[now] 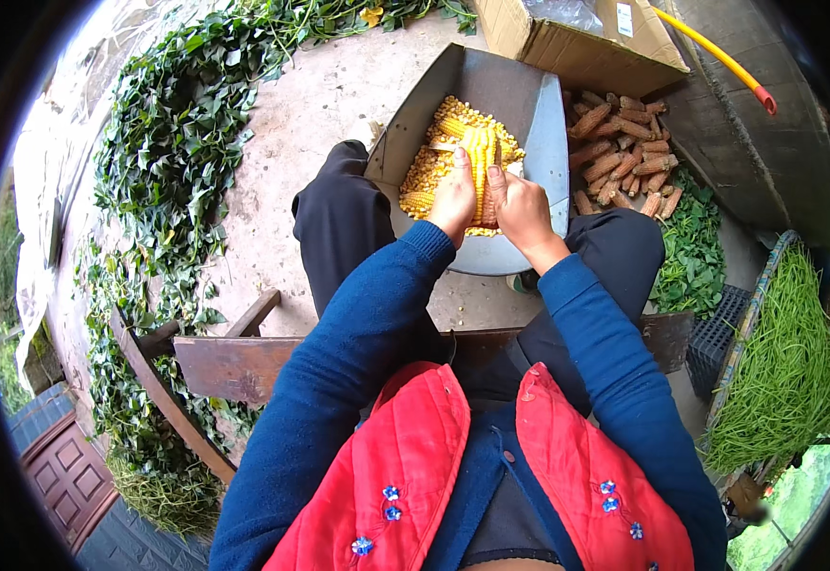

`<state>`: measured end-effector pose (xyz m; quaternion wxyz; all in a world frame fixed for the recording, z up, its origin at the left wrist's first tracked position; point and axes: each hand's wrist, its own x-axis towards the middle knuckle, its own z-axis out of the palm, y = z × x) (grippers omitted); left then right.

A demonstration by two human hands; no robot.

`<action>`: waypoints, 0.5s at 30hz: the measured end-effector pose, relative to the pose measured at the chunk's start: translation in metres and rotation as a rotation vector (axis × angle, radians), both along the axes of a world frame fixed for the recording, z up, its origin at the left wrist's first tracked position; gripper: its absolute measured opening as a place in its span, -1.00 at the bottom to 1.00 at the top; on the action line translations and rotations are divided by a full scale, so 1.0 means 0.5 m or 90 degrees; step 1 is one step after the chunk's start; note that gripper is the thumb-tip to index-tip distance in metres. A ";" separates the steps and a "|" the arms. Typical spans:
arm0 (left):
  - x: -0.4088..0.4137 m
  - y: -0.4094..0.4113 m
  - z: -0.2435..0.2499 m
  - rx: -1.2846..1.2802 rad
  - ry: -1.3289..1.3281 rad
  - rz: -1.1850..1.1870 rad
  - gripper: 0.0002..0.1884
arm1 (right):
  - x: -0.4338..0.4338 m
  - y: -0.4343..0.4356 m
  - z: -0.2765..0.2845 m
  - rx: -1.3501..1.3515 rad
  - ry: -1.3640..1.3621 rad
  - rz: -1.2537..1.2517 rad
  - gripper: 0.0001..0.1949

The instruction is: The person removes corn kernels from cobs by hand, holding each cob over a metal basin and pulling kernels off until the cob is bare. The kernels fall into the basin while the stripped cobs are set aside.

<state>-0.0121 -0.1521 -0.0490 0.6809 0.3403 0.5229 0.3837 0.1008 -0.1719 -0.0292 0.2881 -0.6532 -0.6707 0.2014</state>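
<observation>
A metal scoop-shaped pan (pixel 550 143) stands between my knees, with loose yellow corn kernels (pixel 422 169) and a few ears of corn in it. My left hand (pixel 456 191) grips the left side of a partly shelled corn ear (pixel 481 153), its thumb pointing up along the rows. On the ear's right side is my right hand (pixel 520 207), the thumb pressed near the kernels. Yellow rows cover the ear's upper part, and bare cob shows low between my hands. Another ear (pixel 418 201) lies in the pan beside my left hand.
Bare corn cobs (pixel 625 153) lie heaped right of the pan, below a cardboard box (pixel 593 53). Leafy vines (pixel 165 135) spread over the floor at left. I sit on a wooden bench (pixel 236 367). A basket of green stalks (pixel 786 364) and a black crate (pixel 715 339) stand at right.
</observation>
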 end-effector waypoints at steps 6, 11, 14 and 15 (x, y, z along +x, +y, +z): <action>0.012 -0.010 -0.001 0.005 0.002 0.014 -0.30 | 0.010 0.013 -0.019 -0.158 0.249 -0.190 -0.21; -0.001 -0.035 -0.022 -0.022 0.069 -0.032 -0.25 | -0.012 0.004 -0.040 -0.132 0.203 -0.076 -0.21; -0.007 -0.040 0.007 -0.052 0.043 -0.125 -0.25 | 0.007 -0.009 -0.054 -0.004 0.168 -0.064 -0.27; -0.015 -0.043 0.019 -0.095 -0.013 -0.123 -0.26 | 0.009 -0.012 -0.056 -0.024 0.151 -0.063 -0.29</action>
